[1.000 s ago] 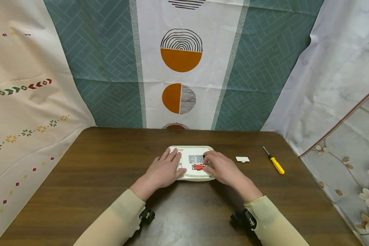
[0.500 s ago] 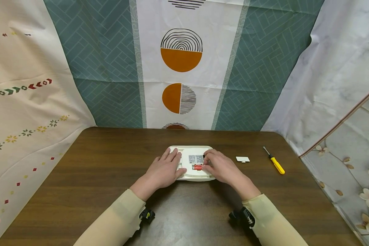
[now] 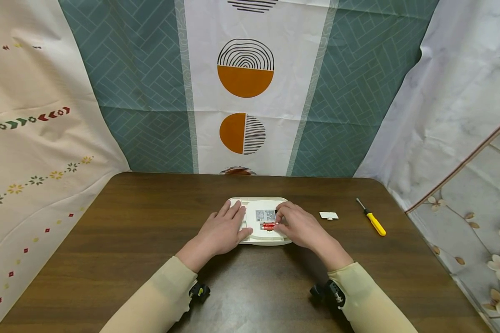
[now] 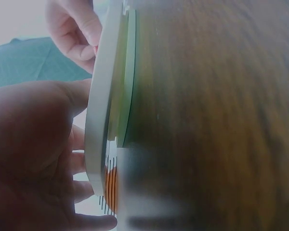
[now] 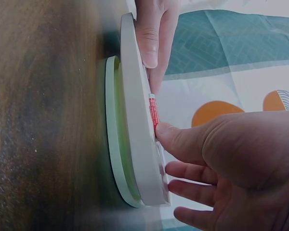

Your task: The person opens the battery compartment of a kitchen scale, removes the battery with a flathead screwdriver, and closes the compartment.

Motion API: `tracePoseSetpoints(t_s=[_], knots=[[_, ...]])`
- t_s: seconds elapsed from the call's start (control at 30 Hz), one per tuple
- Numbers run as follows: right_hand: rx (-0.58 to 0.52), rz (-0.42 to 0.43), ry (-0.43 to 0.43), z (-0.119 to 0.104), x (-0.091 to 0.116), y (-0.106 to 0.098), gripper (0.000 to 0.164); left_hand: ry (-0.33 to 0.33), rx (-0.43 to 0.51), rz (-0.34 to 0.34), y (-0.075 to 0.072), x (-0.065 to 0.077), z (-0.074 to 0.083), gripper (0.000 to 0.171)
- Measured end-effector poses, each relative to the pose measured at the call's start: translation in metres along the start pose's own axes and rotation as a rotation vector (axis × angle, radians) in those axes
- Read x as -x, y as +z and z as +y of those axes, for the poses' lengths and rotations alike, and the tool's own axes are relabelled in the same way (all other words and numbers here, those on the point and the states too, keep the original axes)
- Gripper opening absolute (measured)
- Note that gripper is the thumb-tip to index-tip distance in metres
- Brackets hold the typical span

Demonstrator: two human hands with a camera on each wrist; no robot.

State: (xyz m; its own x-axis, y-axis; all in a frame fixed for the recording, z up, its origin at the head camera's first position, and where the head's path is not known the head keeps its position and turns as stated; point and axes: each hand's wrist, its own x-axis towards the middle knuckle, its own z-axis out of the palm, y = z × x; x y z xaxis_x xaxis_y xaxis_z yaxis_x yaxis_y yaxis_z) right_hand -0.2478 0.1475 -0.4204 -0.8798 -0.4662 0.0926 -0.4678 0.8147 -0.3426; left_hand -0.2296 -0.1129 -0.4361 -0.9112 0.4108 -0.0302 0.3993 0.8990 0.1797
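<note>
A white device (image 3: 255,236) with rounded ends lies on the brown table, its label side up and a battery compartment in it. My left hand (image 3: 219,230) rests on its left end with fingers straight. At the compartment, my right hand (image 3: 302,226) holds a red battery (image 3: 269,226) by its right end. In the right wrist view the thumb (image 5: 171,137) presses against that battery (image 5: 154,111), which rises partly above the device's face; the index fingertip is hidden. A pale green plate (image 5: 114,144) shows beneath the device.
A small white battery cover (image 3: 328,215) lies to the right of the right hand. Farther right is a screwdriver (image 3: 375,224) with a yellow handle. Patterned cloths (image 3: 150,92) hang behind the table (image 3: 150,203) and at its sides.
My right hand has edged slightly left, and the red battery has shifted a little under its fingers. The left hand and the device have stayed in place.
</note>
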Motion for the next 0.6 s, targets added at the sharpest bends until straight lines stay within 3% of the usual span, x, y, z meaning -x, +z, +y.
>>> tracePoseSetpoints(t_s=[0.6], knots=[[0.023,0.035,-0.033,0.0013,0.0021,-0.0008,0.017,-0.008,-0.006,-0.003,0.0023,-0.0016,-0.0008,0.078]])
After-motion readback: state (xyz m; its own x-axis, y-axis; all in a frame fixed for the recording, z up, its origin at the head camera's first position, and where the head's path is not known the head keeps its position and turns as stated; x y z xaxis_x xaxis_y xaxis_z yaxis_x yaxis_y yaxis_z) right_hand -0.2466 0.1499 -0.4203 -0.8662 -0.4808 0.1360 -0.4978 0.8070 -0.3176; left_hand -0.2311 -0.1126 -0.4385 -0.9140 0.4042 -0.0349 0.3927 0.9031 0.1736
